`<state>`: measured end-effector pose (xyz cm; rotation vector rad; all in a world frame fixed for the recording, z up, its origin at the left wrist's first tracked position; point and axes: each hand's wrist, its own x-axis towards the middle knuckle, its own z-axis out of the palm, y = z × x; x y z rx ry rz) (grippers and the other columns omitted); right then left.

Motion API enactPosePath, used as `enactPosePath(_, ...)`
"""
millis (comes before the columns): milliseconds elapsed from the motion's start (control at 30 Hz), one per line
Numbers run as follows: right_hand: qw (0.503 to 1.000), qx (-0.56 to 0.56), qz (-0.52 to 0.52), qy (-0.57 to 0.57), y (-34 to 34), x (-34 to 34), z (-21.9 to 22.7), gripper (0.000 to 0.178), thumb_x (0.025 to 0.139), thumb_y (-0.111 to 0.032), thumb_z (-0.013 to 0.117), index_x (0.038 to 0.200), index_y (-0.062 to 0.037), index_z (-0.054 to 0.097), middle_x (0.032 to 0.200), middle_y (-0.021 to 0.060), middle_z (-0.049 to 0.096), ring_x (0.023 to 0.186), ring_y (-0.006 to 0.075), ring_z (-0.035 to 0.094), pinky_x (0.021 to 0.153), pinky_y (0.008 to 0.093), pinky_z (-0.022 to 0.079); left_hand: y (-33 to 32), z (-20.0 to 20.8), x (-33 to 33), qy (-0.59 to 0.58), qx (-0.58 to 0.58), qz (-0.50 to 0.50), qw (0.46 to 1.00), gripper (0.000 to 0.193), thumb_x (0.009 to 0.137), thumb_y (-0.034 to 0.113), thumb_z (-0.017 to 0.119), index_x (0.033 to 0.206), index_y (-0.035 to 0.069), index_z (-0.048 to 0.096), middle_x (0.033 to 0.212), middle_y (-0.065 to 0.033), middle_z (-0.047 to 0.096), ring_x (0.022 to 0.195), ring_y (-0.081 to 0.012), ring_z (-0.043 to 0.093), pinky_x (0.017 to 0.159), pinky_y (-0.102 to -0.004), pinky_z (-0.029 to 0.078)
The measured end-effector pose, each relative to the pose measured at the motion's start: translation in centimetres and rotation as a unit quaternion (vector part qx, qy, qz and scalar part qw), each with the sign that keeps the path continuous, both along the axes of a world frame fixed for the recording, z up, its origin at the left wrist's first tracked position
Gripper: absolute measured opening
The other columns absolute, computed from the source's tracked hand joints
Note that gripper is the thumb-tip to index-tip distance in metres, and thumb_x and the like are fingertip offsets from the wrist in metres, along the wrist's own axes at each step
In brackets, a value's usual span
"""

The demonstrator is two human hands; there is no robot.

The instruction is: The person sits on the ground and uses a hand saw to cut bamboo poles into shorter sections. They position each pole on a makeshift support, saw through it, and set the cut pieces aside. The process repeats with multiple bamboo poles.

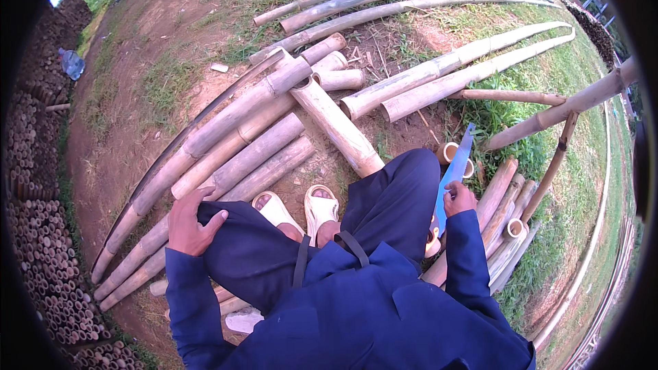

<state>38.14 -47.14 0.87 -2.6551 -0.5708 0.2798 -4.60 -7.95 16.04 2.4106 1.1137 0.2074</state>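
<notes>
My left hand (192,222) rests on my left knee, fingers spread, holding nothing. Beside my right thigh, my right hand (460,199) is closed, with its fingertips at the edge of the blue blade of a handsaw (457,157). The saw's orange and dark handle lies low by my thigh, partly hidden, and the blade points away from me. A thick bamboo pole (332,123) slants from the pile in front of me to my right knee. Its near end is at my trouser leg.
Cut bamboo poles (253,127) lie side by side at front left. Longer poles (384,7) stretch across the grass beyond. Shorter bamboo pieces (504,199) are stacked at right, under a bamboo rail (569,106) with props. Many cut bamboo ends (48,253) are piled along the left.
</notes>
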Motion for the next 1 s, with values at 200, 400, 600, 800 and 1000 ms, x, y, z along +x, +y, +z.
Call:
enactPosePath(200, 0.95, 0.272, 0.15, 0.037, 19.2, 6.2, -0.7, 0.011, 0.096, -0.005, 0.066, 0.103, 0.0006, 0.072, 0.079, 0.0076, 0.073, 0.071, 0.0128, 0.07, 0.066, 0.0283, 0.055, -3.6, -5.0, -3.6, -0.199, 0.1, 0.127, 0.967, 0.069, 0.092, 0.038, 0.064, 0.147, -0.003, 0.053, 0.151, -0.0256, 0.051, 0.141, -0.041, 0.047, 0.122, -0.0499, 0.028)
enactPosePath(400, 0.931, 0.282, 0.203, 0.114, 40.0, 7.8, -6.3, 0.028, 0.095, -0.01, 0.072, 0.117, 0.0064, 0.069, 0.09, 0.0113, 0.074, 0.079, 0.0147, 0.07, 0.074, 0.0296, 0.056, -6.7, -7.1, -4.2, -0.246, 0.144, 0.209, 0.935, 0.079, 0.094, 0.052, 0.06, 0.15, -0.003, 0.047, 0.158, -0.0287, 0.04, 0.148, -0.0435, 0.037, 0.123, -0.0553, 0.024)
enactPosePath(600, 0.963, 0.143, 0.226, 0.046, 50.4, 11.4, -10.2, 0.083, 0.094, -0.047, 0.071, 0.15, 0.0096, 0.047, 0.139, 0.0323, 0.061, 0.129, 0.0391, 0.062, 0.108, 0.043, 0.048, -5.3, -7.2, -7.3, -0.222, 0.147, 0.22, 0.939, 0.069, 0.094, 0.049, 0.062, 0.141, 0.0, 0.055, 0.15, -0.0278, 0.047, 0.141, -0.0447, 0.044, 0.118, -0.0547, 0.031)
enactPosePath(800, 0.942, 0.194, 0.242, 0.125, 53.8, 11.1, -12.6, 0.068, 0.1, -0.053, 0.063, 0.127, 0.0083, 0.069, 0.115, 0.0193, 0.074, 0.106, 0.0265, 0.068, 0.098, 0.0393, 0.048, -5.1, -6.9, -8.7, -0.21, 0.142, 0.221, 0.942, 0.062, 0.091, 0.043, 0.064, 0.138, 0.002, 0.058, 0.146, -0.0264, 0.051, 0.137, -0.0454, 0.047, 0.115, -0.0548, 0.035)
enactPosePath(1000, 0.946, 0.126, 0.296, 0.038, 53.2, 11.5, -10.7, 0.061, 0.099, -0.048, 0.064, 0.118, 0.0092, 0.073, 0.103, 0.0213, 0.076, 0.096, 0.0263, 0.071, 0.089, 0.0403, 0.052, -5.2, -7.2, -8.5, -0.23, 0.127, 0.238, 0.935, 0.062, 0.09, 0.043, 0.065, 0.136, 0.002, 0.06, 0.146, -0.0255, 0.051, 0.136, -0.0445, 0.048, 0.114, -0.0535, 0.035)
